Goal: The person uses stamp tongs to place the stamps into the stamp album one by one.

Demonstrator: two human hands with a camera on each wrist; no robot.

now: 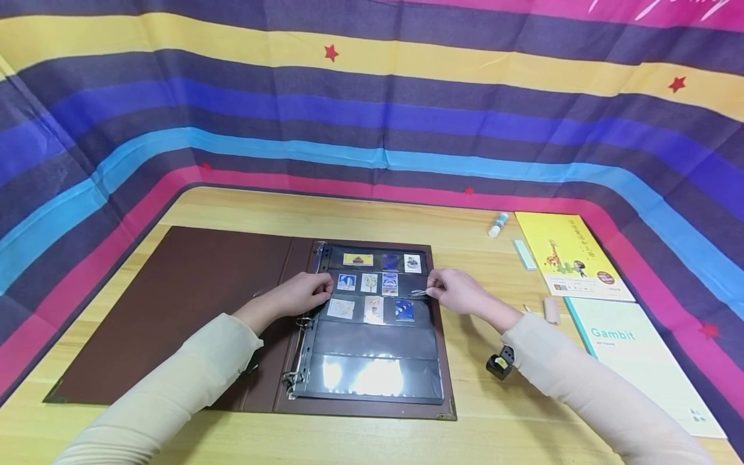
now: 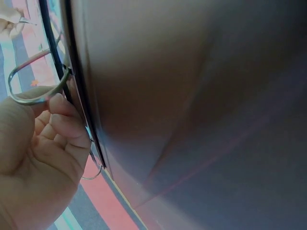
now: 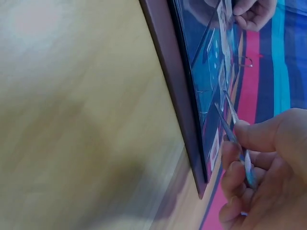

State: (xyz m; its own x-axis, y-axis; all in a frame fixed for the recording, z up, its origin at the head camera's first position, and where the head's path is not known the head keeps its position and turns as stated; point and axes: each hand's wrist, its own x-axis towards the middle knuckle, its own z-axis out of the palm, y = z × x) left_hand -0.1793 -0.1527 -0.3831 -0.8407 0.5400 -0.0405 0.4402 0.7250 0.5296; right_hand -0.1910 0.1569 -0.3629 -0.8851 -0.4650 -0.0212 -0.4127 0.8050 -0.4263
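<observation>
A brown ring binder (image 1: 174,310) lies spread out on the table, with a black stamp page (image 1: 374,339) of clear pockets on its right side. Several stamps (image 1: 389,284) fill the upper three rows; the lower two rows hold none. My left hand (image 1: 299,292) rests at the page's left margin, fingers curled, beside a metal ring (image 2: 36,99). Nothing shows between its fingertips. In my right hand (image 1: 459,290), thumb and fingers pinch metal tweezers (image 3: 249,168). Their tips stand slightly apart over the right end of the second row, close to the page.
To the right lie a yellow book (image 1: 575,252), a white-and-teal notebook (image 1: 645,361), a glue stick (image 1: 498,225), a pale green strip-shaped box (image 1: 524,254) and a small pinkish block (image 1: 551,310). A striped cloth (image 1: 383,116) rises behind the table.
</observation>
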